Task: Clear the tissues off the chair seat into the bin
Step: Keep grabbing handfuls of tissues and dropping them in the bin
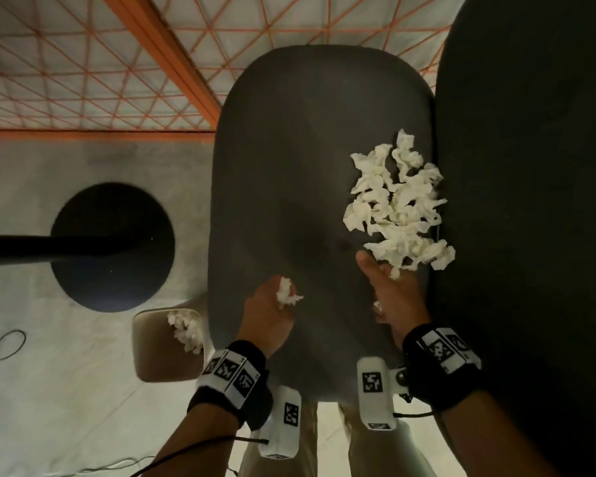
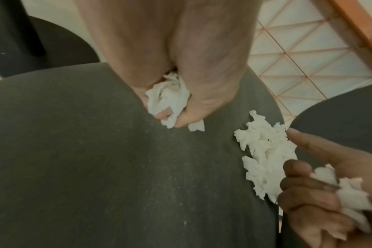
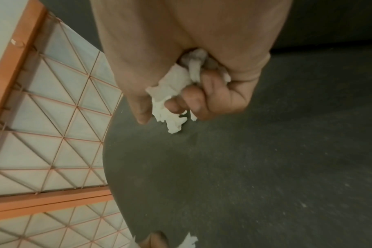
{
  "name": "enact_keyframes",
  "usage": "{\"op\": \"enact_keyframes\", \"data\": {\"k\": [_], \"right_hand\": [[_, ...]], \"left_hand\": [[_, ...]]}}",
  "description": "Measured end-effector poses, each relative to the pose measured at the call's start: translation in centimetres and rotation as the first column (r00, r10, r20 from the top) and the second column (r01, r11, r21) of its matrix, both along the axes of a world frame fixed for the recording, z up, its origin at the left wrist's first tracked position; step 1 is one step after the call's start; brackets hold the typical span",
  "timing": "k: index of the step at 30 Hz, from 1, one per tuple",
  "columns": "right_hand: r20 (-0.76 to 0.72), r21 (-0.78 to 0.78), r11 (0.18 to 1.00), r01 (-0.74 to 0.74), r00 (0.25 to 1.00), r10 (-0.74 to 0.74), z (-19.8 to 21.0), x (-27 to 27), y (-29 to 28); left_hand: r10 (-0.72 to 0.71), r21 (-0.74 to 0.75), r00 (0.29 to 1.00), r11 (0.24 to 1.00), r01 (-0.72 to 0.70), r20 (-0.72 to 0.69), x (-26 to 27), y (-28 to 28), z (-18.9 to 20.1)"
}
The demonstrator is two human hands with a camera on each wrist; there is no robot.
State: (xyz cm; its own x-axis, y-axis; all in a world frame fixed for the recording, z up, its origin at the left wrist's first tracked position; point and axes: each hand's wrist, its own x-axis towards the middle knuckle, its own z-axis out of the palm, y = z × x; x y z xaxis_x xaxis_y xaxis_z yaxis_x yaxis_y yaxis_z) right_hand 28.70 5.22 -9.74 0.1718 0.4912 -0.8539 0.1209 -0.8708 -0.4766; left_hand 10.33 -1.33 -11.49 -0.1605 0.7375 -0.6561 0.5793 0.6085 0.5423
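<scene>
A pile of crumpled white tissues (image 1: 398, 201) lies on the right side of the dark grey chair seat (image 1: 289, 166), against the backrest (image 1: 530, 201). My left hand (image 1: 279, 297) hovers over the seat's near left part and grips a small tissue wad (image 1: 286, 293), seen also in the left wrist view as a wad (image 2: 170, 99) in curled fingers. My right hand (image 1: 389, 270) sits at the pile's near end, its fingers curled round more tissue (image 3: 174, 94). A beige bin (image 1: 152, 342) stands on the floor left of the seat, with tissues (image 1: 186, 330) inside.
A black round base with a dark pole (image 1: 112, 246) stands on the floor to the left. An orange frame with wire mesh (image 1: 159, 53) runs behind the chair. A thin cable (image 1: 4, 349) lies on the floor at the far left.
</scene>
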Motion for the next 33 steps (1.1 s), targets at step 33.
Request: {"op": "enact_keyframes", "data": {"k": [33], "right_hand": [[-0.082,-0.098,0.481,-0.871,0.489,0.869,-2.6,-15.4,-24.0]], "left_hand": [[0.847,-0.184,0.525,0.532,-0.827,0.086,-7.7,-33.0,0.2]]}}
